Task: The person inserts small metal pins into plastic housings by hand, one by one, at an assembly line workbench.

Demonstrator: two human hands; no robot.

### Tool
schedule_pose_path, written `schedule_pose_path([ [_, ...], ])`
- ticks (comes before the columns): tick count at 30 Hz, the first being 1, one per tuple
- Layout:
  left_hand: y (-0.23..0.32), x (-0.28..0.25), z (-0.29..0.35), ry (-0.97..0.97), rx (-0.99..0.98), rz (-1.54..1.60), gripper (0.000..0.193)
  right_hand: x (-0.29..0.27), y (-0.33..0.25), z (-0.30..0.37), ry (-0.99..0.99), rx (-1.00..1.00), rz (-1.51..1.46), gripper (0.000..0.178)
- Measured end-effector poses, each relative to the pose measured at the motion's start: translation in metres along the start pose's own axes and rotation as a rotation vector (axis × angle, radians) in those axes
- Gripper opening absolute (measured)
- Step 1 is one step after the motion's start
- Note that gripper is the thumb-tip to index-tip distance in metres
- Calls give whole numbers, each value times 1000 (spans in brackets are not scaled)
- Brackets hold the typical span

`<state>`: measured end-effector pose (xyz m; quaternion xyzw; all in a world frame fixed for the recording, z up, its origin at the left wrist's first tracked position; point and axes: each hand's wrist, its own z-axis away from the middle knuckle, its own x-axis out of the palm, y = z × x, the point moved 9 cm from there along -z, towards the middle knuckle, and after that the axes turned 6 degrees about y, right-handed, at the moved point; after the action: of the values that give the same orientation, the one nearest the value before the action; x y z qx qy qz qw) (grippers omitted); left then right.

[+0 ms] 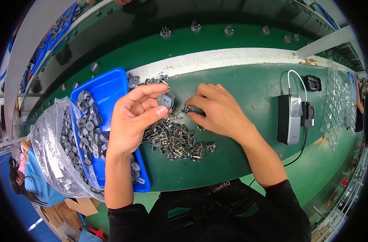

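Observation:
Between the thumb and fingers of my left hand (127, 113) is a round grey plastic plug housing (166, 100) with small holes in its face. My right hand (221, 108) pinches a small dark plug insert with metal parts (186, 109), just right of the housing and apart from it. Below both hands a heap of similar inserts with metal pins (178, 141) lies on the green table (248, 82). Under and beside my left forearm stands a blue tray (111, 86) with many grey housings (91, 127); the forearm hides part of it.
A clear plastic bag of grey parts (51, 149) leans over the tray's left side. Finished-looking round plugs (196, 26) stand on a green belt (212, 34) beyond a white rail (232, 56). At right are a grey-black device (288, 121) with cables and bubble wrap (333, 109).

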<state>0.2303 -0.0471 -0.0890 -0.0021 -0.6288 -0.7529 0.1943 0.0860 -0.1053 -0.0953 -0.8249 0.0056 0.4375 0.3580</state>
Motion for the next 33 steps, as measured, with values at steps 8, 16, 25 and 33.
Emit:
schedule_pose_path([
  [8,-6,2,-2,-25,2,-36,43,1,0,1,56,-3,51,11],
  [16,-15,8,0,-75,-32,-194,41,-41,-7,-3,396,3,-305,11],
  [25,-21,19,4,-105,-63,-252,41,-33,-21,-1,348,-111,-263,21],
  [33,-26,21,3,-118,-105,-171,39,-29,-23,0,323,-114,-218,21],
])
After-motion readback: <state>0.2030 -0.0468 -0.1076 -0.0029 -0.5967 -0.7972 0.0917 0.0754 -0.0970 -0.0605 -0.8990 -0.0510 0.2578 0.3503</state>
